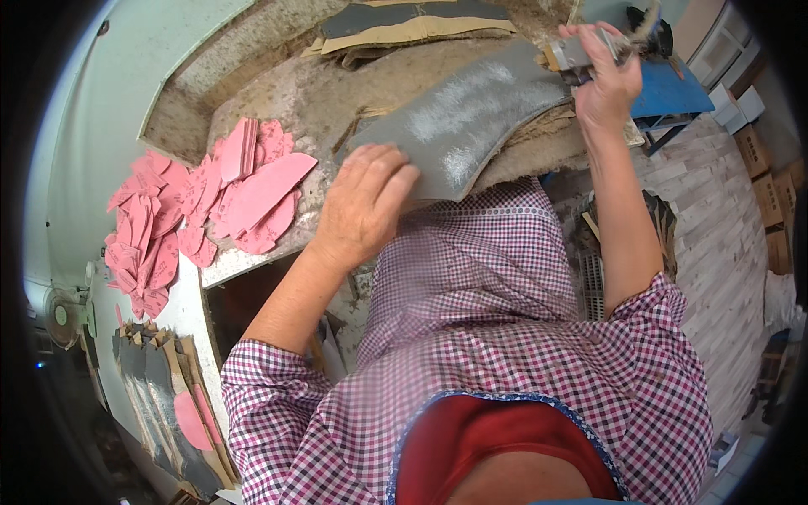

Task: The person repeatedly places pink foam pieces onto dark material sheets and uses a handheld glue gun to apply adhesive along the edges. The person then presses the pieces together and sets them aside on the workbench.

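Note:
A curved grey piece of sheet material [454, 118], with whitish misty patches on its face, lies across the fuzzy work surface in front of me. My left hand [366, 198] is at its left end, the fingers curled together on the edge. My right hand [608, 80] is raised at the piece's far right end. It grips a metal tool [576, 55] that looks like a spray gun, with a hose-like part behind it. The fingers partly hide this tool. Beneath the grey piece, brownish layered edges stick out.
Pink cut-out pieces [265, 194] lie heaped left of my left hand. More grey pieces with tan backing [421, 23] sit at the back, and a stack [160, 396] lies at lower left. A raised rim [181, 101] bounds the surface. A blue table [669, 94] and cardboard boxes [753, 151] stand right.

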Tool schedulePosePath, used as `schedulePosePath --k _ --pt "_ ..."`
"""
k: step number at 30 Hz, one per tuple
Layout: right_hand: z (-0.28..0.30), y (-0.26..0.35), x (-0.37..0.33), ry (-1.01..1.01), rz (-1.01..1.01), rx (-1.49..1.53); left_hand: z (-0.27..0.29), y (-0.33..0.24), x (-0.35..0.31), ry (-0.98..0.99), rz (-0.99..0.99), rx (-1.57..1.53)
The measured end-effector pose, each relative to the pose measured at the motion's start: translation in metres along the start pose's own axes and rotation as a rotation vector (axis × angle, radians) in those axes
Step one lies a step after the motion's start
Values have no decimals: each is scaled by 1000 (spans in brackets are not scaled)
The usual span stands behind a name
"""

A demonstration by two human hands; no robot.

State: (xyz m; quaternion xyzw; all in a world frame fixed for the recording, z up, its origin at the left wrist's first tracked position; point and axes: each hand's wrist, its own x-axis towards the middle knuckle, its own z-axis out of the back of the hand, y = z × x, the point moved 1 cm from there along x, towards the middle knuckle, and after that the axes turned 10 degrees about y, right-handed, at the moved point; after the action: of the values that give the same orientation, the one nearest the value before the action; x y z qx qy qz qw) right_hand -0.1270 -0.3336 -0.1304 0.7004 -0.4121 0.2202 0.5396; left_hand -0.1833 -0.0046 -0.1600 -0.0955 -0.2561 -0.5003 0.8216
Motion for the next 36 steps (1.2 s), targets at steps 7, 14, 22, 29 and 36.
schedulePosePath --k 7,14,22,29,36 --pt "9 15 -48 -123 -312 605 -12 19 -6 44 365 -295" --pt "0 -28 -88 -199 -605 678 9 44 -6 -390 769 -888" --pt "49 -8 -112 -322 -578 423 134 90 -201 -928 742 -837" --pt "48 15 -121 -321 -648 428 280 -28 -401 -1320 1139 -592" --pt "83 12 -112 -194 -627 451 379 -68 -577 -598 2059 386"
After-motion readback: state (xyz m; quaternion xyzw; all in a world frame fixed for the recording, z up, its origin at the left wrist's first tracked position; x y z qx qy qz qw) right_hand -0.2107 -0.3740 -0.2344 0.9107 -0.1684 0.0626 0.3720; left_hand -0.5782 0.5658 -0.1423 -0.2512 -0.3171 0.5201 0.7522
